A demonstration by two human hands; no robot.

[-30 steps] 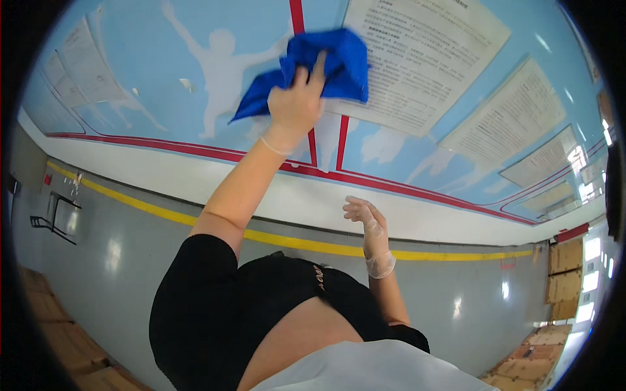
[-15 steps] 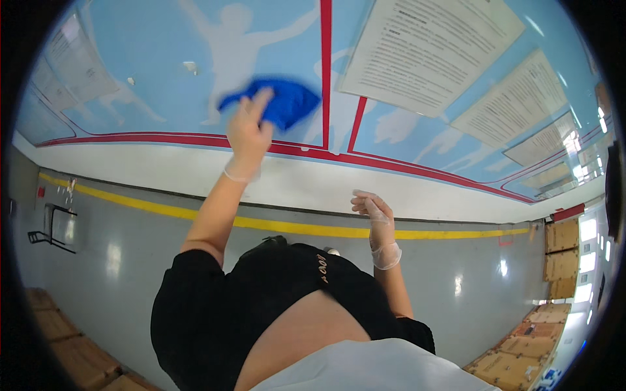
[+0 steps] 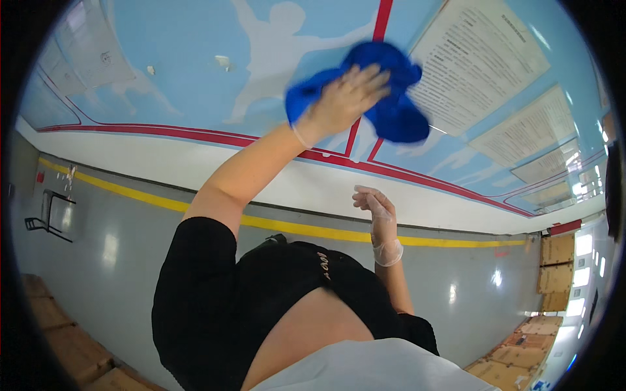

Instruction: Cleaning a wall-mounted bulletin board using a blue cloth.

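My left hand (image 3: 345,98), in a clear thin glove, presses a blue cloth (image 3: 403,117) against a light blue wall panel (image 3: 195,91). Its fingers lie over the cloth, which spreads out on both sides of the hand and is blurred at its right edge. The cloth covers part of a red vertical stripe (image 3: 383,19) and reaches toward a large printed sheet (image 3: 482,65). My right hand (image 3: 379,212), also gloved, hangs lower in front of the white lower wall, away from the panel. Its fingers are loosely bent and apart, and I see nothing in them.
More printed sheets (image 3: 525,127) are mounted on the panel's right side. Below the wall, a yellow line (image 3: 306,229) runs along the grey floor (image 3: 130,260). A black metal frame (image 3: 51,215) stands at the left. Brown boxes (image 3: 72,339) are stacked at lower left, and more cartons (image 3: 557,267) at right.
My left hand has swept the blue cloth to the right and slightly up across the red stripe, and the cloth has spread wider. My right hand stays nearly in place.
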